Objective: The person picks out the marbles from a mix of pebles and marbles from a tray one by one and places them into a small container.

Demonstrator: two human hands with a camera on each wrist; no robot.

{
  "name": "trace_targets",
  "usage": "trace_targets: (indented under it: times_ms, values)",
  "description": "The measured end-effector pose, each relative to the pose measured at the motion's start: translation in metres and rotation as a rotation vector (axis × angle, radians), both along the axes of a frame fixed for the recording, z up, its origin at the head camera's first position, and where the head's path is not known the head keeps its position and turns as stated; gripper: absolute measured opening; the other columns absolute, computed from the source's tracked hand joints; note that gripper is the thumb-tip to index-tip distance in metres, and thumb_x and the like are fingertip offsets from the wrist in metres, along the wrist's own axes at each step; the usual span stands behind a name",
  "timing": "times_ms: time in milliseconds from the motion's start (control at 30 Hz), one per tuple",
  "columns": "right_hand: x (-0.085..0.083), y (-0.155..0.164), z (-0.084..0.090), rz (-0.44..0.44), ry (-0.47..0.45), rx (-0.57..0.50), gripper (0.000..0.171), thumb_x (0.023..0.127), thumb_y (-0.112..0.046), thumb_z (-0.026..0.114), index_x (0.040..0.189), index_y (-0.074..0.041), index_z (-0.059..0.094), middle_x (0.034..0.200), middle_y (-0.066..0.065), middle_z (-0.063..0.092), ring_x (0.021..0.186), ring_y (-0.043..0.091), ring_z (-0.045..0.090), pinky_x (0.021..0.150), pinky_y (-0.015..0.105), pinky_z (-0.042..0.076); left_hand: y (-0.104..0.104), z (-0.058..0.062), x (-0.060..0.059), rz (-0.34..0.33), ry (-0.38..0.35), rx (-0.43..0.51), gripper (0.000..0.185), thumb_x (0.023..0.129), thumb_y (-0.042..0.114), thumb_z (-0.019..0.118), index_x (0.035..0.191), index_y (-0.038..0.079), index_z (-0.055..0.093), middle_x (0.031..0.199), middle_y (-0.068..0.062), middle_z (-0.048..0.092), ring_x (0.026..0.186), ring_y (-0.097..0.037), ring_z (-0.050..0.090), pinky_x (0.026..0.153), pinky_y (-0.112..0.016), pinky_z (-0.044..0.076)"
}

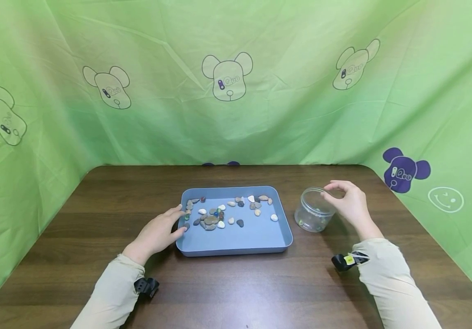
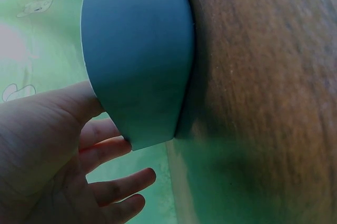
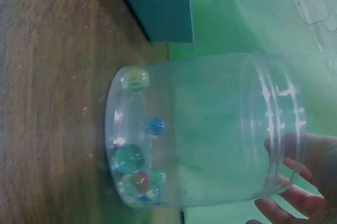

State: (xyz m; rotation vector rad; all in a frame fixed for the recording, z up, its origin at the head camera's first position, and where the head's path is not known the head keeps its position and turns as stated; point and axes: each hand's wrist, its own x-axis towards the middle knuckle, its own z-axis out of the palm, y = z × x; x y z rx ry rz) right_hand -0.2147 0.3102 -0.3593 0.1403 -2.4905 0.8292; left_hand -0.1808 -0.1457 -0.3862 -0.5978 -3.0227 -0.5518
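Note:
My left hand (image 1: 158,231) is at the left end of a blue tray (image 1: 236,242), thumb and fingers reaching over its rim. A green marble (image 1: 187,217) lies by its fingertips, which look relaxed and spread. Several pebbles (image 1: 211,220) and a few marbles are scattered in the tray. To the right stands a clear jar (image 3: 210,129) without a lid, upright on the table. My right hand (image 1: 352,205) holds the jar's rim at its right side, thumb over the mouth. Inside the jar, at the bottom, lie several glass marbles (image 3: 129,158), one blue marble (image 3: 156,126) among them.
The tray and jar stand on a brown wooden table (image 1: 252,292), a short gap between them. Behind and beside the table hangs a green printed cloth (image 1: 170,119). Each sleeve carries a black wrist camera (image 1: 146,287).

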Motion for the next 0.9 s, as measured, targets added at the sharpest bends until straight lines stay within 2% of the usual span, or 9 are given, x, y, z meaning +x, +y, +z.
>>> trace_targets:
  times_ms: [67,167,267,433,600,700,800,867,900]
  values:
    - [0.0,-0.002,0.001,0.009,0.006,-0.001,0.017,0.078,-0.009,0.072,0.091,0.001,0.069,0.113,0.024,0.064,0.1,0.034,0.06,0.072,0.012,0.036,0.0,0.0,0.0,0.0,0.001,0.002,0.045,0.09,0.024,0.058,0.13,0.004,0.054,0.145,-0.017,0.041,0.127,-0.038,0.047,0.101,-0.05,0.042]
    - [-0.001,-0.005,0.004,0.028,0.023,-0.003,0.017,0.078,-0.01,0.072,0.091,-0.001,0.069,0.114,0.022,0.064,0.096,0.007,0.057,0.069,0.008,0.035,0.0,0.0,0.0,-0.002,0.002,0.004,0.044,0.09,0.024,0.058,0.129,0.003,0.054,0.145,-0.017,0.041,0.127,-0.038,0.047,0.101,-0.05,0.042]
    - [-0.003,-0.009,0.007,0.049,0.035,-0.002,0.016,0.079,-0.011,0.072,0.092,-0.002,0.07,0.114,0.02,0.065,0.093,-0.014,0.044,0.07,0.006,0.036,0.0,0.0,0.0,-0.003,0.001,0.003,0.044,0.091,0.024,0.058,0.129,0.003,0.054,0.145,-0.018,0.041,0.127,-0.037,0.047,0.101,-0.05,0.042]
    - [-0.004,-0.02,0.014,0.092,0.032,-0.011,0.016,0.08,-0.011,0.071,0.093,-0.003,0.07,0.114,0.019,0.065,0.095,-0.017,0.044,0.074,0.006,0.038,0.0,0.0,0.0,-0.005,0.002,0.0,0.045,0.091,0.025,0.058,0.13,0.003,0.054,0.145,-0.017,0.042,0.127,-0.038,0.047,0.101,-0.05,0.042]
    - [-0.005,-0.033,0.023,0.149,0.01,-0.045,0.016,0.081,-0.01,0.07,0.094,0.0,0.069,0.116,0.019,0.064,0.093,-0.026,0.038,0.074,-0.001,0.039,0.0,0.001,0.0,-0.005,-0.002,-0.002,0.045,0.091,0.025,0.058,0.13,0.004,0.053,0.145,-0.017,0.041,0.127,-0.037,0.047,0.101,-0.05,0.042]
    - [-0.005,-0.043,0.029,0.175,-0.022,-0.057,0.017,0.081,-0.011,0.07,0.094,0.0,0.069,0.118,0.018,0.063,0.099,-0.014,0.048,0.079,0.003,0.044,0.0,0.001,0.0,-0.005,-0.003,-0.005,0.045,0.091,0.024,0.058,0.13,0.004,0.053,0.145,-0.018,0.041,0.128,-0.037,0.047,0.102,-0.049,0.042]
    - [-0.006,-0.053,0.033,0.202,-0.054,-0.061,0.016,0.082,-0.012,0.069,0.095,-0.001,0.069,0.119,0.018,0.062,0.108,0.013,0.058,0.088,0.024,0.052,0.0,0.001,0.0,-0.004,-0.005,-0.008,0.045,0.091,0.024,0.058,0.13,0.004,0.053,0.145,-0.018,0.041,0.128,-0.037,0.046,0.102,-0.05,0.042]
    - [-0.007,-0.059,0.035,0.229,-0.069,-0.071,0.016,0.083,-0.011,0.069,0.095,0.0,0.068,0.12,0.019,0.062,0.112,0.028,0.057,0.092,0.039,0.05,0.0,0.001,0.0,-0.004,-0.006,-0.01,0.045,0.091,0.024,0.058,0.131,0.004,0.053,0.146,-0.017,0.041,0.128,-0.037,0.046,0.102,-0.05,0.041]
    - [-0.009,-0.062,0.036,0.245,-0.077,-0.076,0.016,0.083,-0.01,0.068,0.095,0.0,0.068,0.121,0.019,0.061,0.115,0.031,0.056,0.093,0.045,0.048,0.0,0.001,0.0,-0.003,-0.006,-0.01,0.045,0.091,0.025,0.058,0.131,0.004,0.053,0.146,-0.017,0.041,0.128,-0.037,0.046,0.102,-0.05,0.041]
